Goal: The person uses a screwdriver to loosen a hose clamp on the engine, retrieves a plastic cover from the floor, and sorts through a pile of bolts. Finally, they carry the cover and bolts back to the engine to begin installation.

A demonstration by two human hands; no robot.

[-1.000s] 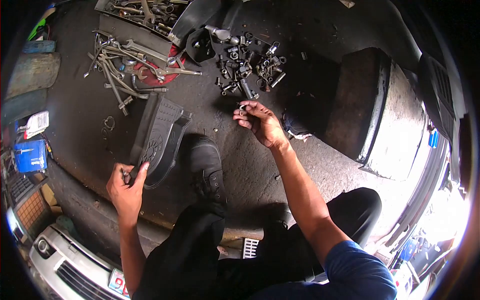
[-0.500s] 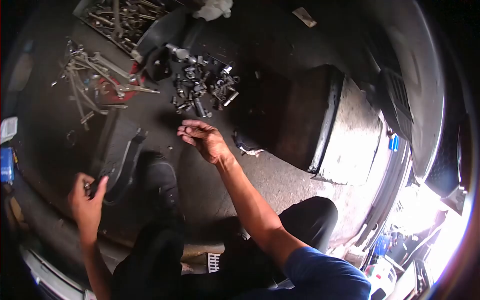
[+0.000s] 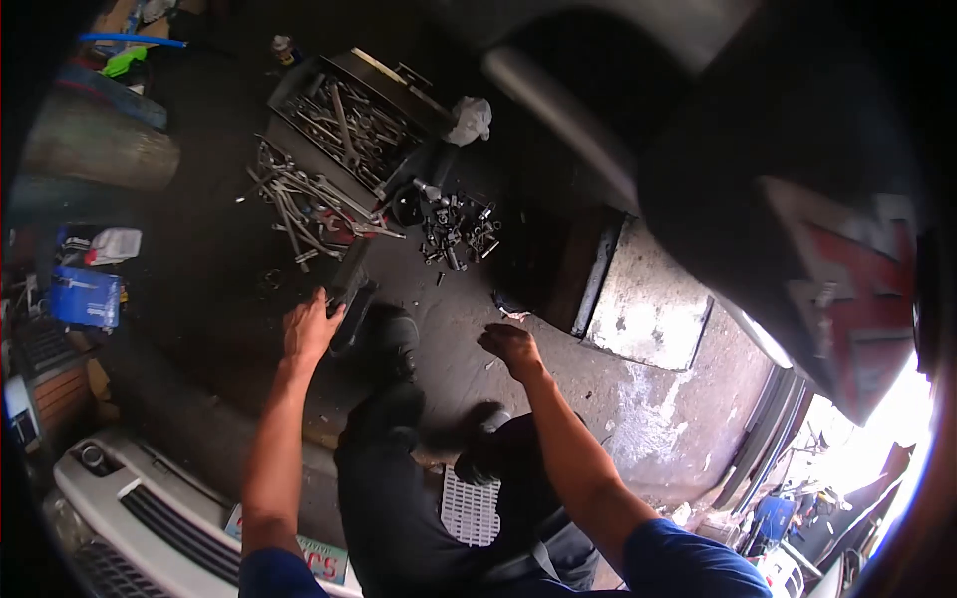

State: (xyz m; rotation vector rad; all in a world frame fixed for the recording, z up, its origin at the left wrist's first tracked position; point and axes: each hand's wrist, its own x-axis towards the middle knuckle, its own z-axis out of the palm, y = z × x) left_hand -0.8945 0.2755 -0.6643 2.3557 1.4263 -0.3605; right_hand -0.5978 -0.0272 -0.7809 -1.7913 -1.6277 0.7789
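Note:
My left hand (image 3: 314, 331) is over the floor beside a dark long-bodied tool case or tray (image 3: 351, 309). Its fingers are curled with the thumb close by, and what they hold, if anything, is hidden. My right hand (image 3: 512, 349) hangs above the floor right of my shoe (image 3: 397, 339), fingers bent together and pointing left; their contents cannot be seen. Ahead lies a heap of sockets (image 3: 454, 231). To its left, wrenches (image 3: 299, 204) are piled partly over a red thing (image 3: 344, 225).
A metal toolbox (image 3: 279, 100) full of wrenches stands behind the piles, with a white plastic bag (image 3: 470, 121) beside it. On the right is a pale-topped block (image 3: 648, 294). Blue boxes (image 3: 86, 297) and a white car bumper (image 3: 150, 498) are at left.
The view has tilted and swung, showing more of the left side and the bumper. My right hand has drawn back from the sockets, its fingers now bent. My left hand has moved forward.

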